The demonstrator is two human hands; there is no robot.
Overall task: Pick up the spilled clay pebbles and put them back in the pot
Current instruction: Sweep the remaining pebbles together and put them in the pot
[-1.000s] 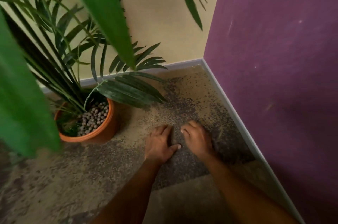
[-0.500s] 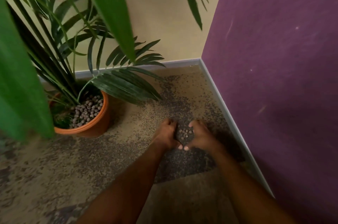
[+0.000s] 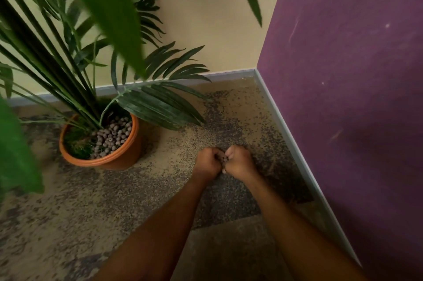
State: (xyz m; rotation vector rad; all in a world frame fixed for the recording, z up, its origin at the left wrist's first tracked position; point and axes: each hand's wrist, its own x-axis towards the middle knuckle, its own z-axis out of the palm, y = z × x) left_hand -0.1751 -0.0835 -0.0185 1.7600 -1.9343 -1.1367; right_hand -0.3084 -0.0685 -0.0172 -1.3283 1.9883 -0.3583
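Inside pot [image 3: 128, 154]: clay pebbles [image 3: 112, 138], palm [image 3: 68, 56].

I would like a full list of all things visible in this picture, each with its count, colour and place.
round plastic plant pot: one, orange, on the carpet at left.
clay pebbles in the pot: many, grey-brown, right part of the pot.
palm plant: one, green, growing from the pot.
speckled carpet: one, beige and dark grey, floor.
yellow wall: one, behind the plant.
purple wall: one, at right.
grey skirting board: along both walls.
clay pebbles in the hands: several, grey-brown, between the hands.
left hand: one, cupped.
right hand: one, cupped.
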